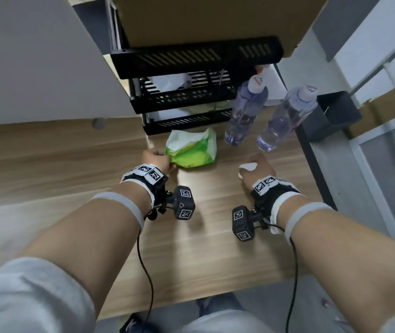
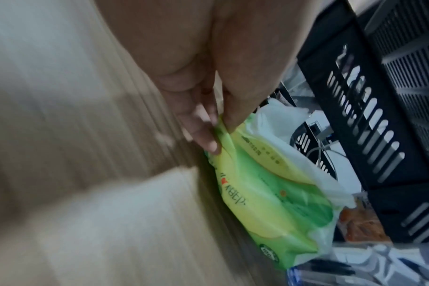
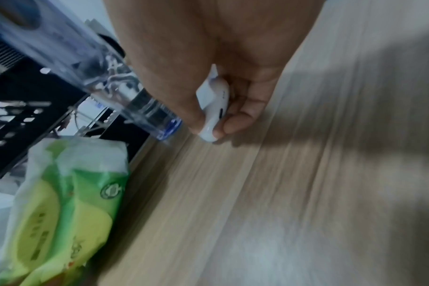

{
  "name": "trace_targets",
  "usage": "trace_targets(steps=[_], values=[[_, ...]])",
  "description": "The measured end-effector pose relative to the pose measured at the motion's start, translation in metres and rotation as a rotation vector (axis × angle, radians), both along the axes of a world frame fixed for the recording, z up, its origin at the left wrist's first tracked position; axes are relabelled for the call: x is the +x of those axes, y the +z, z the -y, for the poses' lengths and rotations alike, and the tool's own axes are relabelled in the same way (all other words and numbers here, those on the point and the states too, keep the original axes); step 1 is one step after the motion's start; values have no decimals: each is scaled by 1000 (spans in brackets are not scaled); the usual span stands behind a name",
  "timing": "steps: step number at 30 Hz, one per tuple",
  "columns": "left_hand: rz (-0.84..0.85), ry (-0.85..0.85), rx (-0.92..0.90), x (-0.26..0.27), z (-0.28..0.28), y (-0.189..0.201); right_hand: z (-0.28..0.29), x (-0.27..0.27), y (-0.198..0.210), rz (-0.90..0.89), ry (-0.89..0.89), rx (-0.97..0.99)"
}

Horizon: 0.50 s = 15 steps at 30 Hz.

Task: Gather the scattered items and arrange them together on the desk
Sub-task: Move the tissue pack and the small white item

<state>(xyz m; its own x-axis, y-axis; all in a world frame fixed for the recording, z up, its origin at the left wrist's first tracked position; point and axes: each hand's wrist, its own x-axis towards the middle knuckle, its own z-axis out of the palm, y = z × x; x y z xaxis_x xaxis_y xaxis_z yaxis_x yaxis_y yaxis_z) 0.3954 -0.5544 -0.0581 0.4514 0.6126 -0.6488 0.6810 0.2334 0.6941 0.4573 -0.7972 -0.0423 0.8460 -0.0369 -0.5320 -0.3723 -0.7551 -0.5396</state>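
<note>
Nearby, two bottles (image 1: 247, 114) and a black rack (image 1: 187, 97) crowd the left hand (image 1: 156, 159) pinching the tissue pack (image 1: 191, 150), the right hand (image 1: 256, 169) gripping a white device (image 3: 214, 108).

Wood-grain desk (image 1: 71, 150). On it: green tissue pack (image 1: 193, 150), two clear water bottles (image 1: 245, 111) (image 1: 285, 121) upright just beside it, black tiered tray rack (image 1: 182, 99) behind.

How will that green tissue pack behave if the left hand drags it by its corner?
The green tissue pack looks soft: its wrapper bunches where the left hand pinches it, so it will probably flop. Likely light, it should slide on the smooth desk.
</note>
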Motion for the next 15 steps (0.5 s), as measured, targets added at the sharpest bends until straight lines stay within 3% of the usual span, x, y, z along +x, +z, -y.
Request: trace_targets(steps=[4,10,15], values=[[22,-6,-9,-53,-49,4,-46,-34,15,13,59,65],[156,269,14,-173,-139,56,-155,-106,36,42,172,238],[306,421,92,-305,-220,106,-266,-208,88,126,325,341]])
